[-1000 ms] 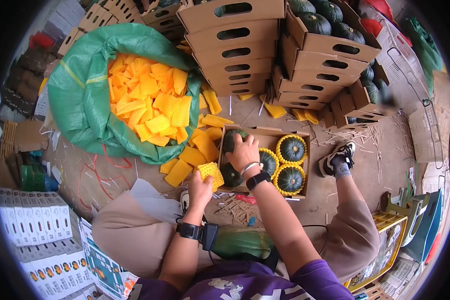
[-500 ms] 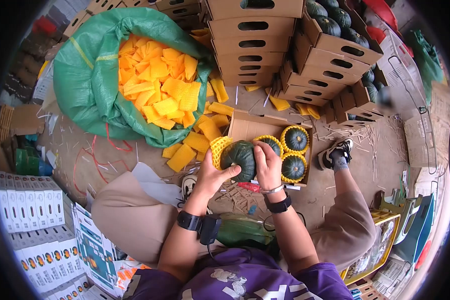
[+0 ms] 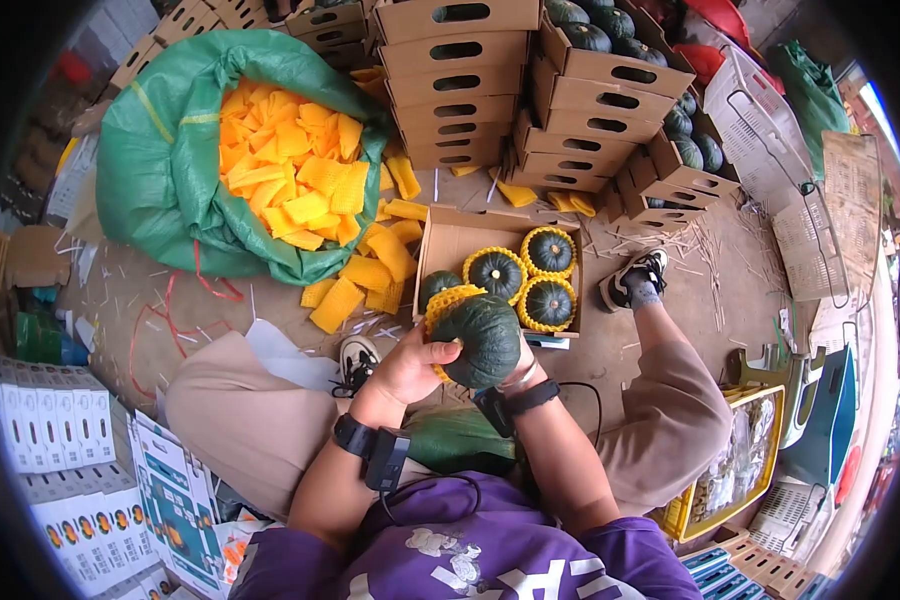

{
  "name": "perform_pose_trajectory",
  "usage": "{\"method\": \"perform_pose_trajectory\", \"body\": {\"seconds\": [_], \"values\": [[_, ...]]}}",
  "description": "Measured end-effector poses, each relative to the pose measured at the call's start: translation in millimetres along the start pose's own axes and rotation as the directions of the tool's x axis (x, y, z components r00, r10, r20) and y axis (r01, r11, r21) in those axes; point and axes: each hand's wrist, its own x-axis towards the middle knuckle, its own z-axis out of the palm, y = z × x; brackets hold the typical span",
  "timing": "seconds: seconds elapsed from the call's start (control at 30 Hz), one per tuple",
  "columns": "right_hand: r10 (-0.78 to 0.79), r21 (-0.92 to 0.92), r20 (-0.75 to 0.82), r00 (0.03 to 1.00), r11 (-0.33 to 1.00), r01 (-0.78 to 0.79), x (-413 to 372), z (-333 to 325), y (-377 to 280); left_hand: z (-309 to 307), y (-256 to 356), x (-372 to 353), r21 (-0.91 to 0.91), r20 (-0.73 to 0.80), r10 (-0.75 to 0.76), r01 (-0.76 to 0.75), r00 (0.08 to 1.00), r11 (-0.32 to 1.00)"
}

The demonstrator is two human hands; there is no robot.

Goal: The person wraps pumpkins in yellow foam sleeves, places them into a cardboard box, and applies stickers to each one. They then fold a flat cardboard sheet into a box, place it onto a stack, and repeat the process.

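Foremost, we list one dark-green kabocha pumpkin (image 3: 482,342), held up between the hands. Left hand (image 3: 408,364): closed on the pumpkin's left side, thumb laid over the rind. Yellow foam net sleeve (image 3: 438,312): one, in the left hand, against the pumpkin's left and far edge; the rest of the rind we see bare. Right hand (image 3: 519,366): at the pumpkin's right, mostly hidden by it; we cannot tell how its fingers stand.

Just beyond both hands we enter an open cardboard carton (image 3: 447,240). In it, ahead of the right hand, we count three netted pumpkins (image 3: 550,252); ahead of the left, one more pumpkin (image 3: 437,284), partly hidden, its visible part bare.

Beyond and left of the left hand: a green woven sack (image 3: 140,190), open, filled with yellow foam sleeves (image 3: 295,140); loose sleeves (image 3: 337,304) lie on the floor between sack and carton. Farther ahead of the hands we record two carton stacks (image 3: 459,107), the right one topped with pumpkins. Well right of the right hand: a yellow crate (image 3: 776,455).
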Motion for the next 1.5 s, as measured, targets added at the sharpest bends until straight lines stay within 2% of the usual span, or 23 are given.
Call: {"method": "perform_pose_trajectory", "body": {"seconds": [0.07, 0.1, 0.17, 0.2, 0.27, 0.4, 0.43, 0.53, 0.57, 0.6, 0.63, 0.67, 0.73, 0.77, 0.8, 0.83, 0.87, 0.93, 1.03, 1.1, 1.23, 1.3, 1.5], "values": [[0.520, 0.648, -0.069, 0.851, 0.672, -0.358, 14.0, -25.2, -16.6, -2.7, 9.1, -2.0, 0.047, -0.039, -0.045, 0.047, 0.998, 0.998], [0.324, 0.191, -0.345, 0.881, 0.943, -0.272, 21.5, -27.3, -21.6, -0.4, 10.1, 0.6, 0.124, -0.140, 0.040, -0.023, 0.989, 0.992], [0.179, -0.086, -0.445, 0.877, 0.967, -0.240, 15.2, -23.0, -35.5, -5.4, 6.4, 5.1, 0.385, -0.218, 0.209, -0.113, 0.953, 0.916], [0.124, -0.183, -0.433, 0.893, 0.958, -0.222, 9.1, -18.9, -37.5, -8.1, 5.3, 6.8, 0.617, -0.243, 0.380, -0.160, 0.892, 0.770], [0.376, 0.307, -0.237, 0.896, 0.904, -0.299, 1.9, -18.0, -55.2, -6.8, 12.8, 4.9, 0.569, -0.256, 0.368, -0.168, 0.894, 0.805], [0.427, 0.843, 0.069, 0.902, 0.458, -0.282, -2.7, -25.1, -45.3, -18.5, 10.3, 5.6, 0.398, -0.294, 0.176, -0.047, 0.939, 0.916], [0.465, 0.907, 0.132, 0.875, 0.298, -0.296, -3.4, -19.7, -42.4, -20.7, 7.0, 8.6, 0.384, -0.335, 0.115, 0.024, 0.935, 0.923], [0.511, 0.940, 0.104, 0.853, 0.230, -0.253, -6.7, -13.2, -3.8, -25.4, 6.7, 16.9, 0.455, -0.345, 0.006, 0.161, 0.939, 0.876], [0.542, 0.946, 0.098, 0.835, 0.211, -0.248, -8.5, -13.2, 6.2, -16.9, 9.9, 16.2, 0.901, -0.344, 0.233, 0.250, 0.910, 0.354], [0.578, 0.929, 0.099, 0.810, 0.238, -0.283, -5.1, -12.5, 8.5, -6.8, 13.6, 14.9, 0.881, -0.186, 0.403, 0.334, 0.896, -0.335], [0.578, 0.919, 0.129, 0.806, 0.237, -0.316, 0.3, -11.7, 11.3, 0.5, 15.5, 15.0, 0.856, -0.053, 0.288, 0.192, 0.956, -0.480], [0.580, 0.908, 0.156, 0.800, 0.235, -0.347, 5.1, -10.4, 14.4, -4.0, 7.8, 21.5, 0.931, 0.067, 0.129, -0.015, 0.989, -0.365], [0.592, 0.859, 0.061, 0.803, 0.378, -0.345, 26.9, -11.0, 3.7, -13.8, 14.2, 43.4, 0.933, -0.016, 0.174, 0.077, 0.985, -0.351], [0.591, 0.545, -0.078, 0.803, 0.700, -0.461, 32.2, -21.4, 27.4, -31.5, 19.4, 58.4, 0.995, -0.051, 0.280, 0.072, 0.959, -0.067], [0.527, 0.106, -0.202, 0.826, 0.850, -0.516, 40.2, -33.4, 50.3, -47.6, 23.8, 74.9, 0.992, -0.080, 0.397, 0.113, 0.914, -0.060], [0.333, -0.472, -0.269, 0.903, 0.772, -0.426, 54.8, -37.0, 35.6, -54.3, 30.4, 91.1, 0.989, -0.051, 0.476, 0.110, 0.878, -0.095], [0.139, -0.884, -0.213, 0.967, 0.395, -0.251, 67.6, -37.6, 21.3, -61.1, 36.9, 107.7, 0.985, -0.020, 0.544, 0.109, 0.839, -0.132], [0.502, -0.976, -0.097, 0.859, 0.123, -0.182, 81.7, -38.6, 22.8, -66.4, 38.4, 145.0, 0.940, 0.091, 0.570, 0.117, 0.817, -0.319], [0.530, -0.971, -0.119, 0.840, 0.114, -0.209, 87.6, -55.2, 39.6, -90.1, 29.6, 184.2, 0.824, 0.112, 0.414, 0.148, 0.904, -0.546], [0.364, -0.950, -0.176, 0.914, 0.179, -0.255, 78.8, -61.8, 46.8, -110.3, 19.1, 191.8, 0.693, 0.124, 0.274, 0.115, 0.954, -0.712], [0.237, -0.915, -0.271, 0.933, 0.239, -0.326, 75.2, -58.9, 54.0, -118.1, 9.5, 198.9, 0.721, 0.069, 0.325, 0.178, 0.943, -0.669], [0.257, -0.919, -0.262, 0.930, 0.229, -0.322, 76.0, -57.9, 53.0, -112.9, 29.0, 193.8, 0.753, -0.005, 0.074, 0.053, 0.997, -0.656], [0.324, -0.924, -0.183, 0.928, 0.265, -0.275, 75.2, -61.0, 50.3, -119.1, 39.5, 198.1, 0.776, -0.039, -0.039, 0.005, 0.998, -0.630]]}}
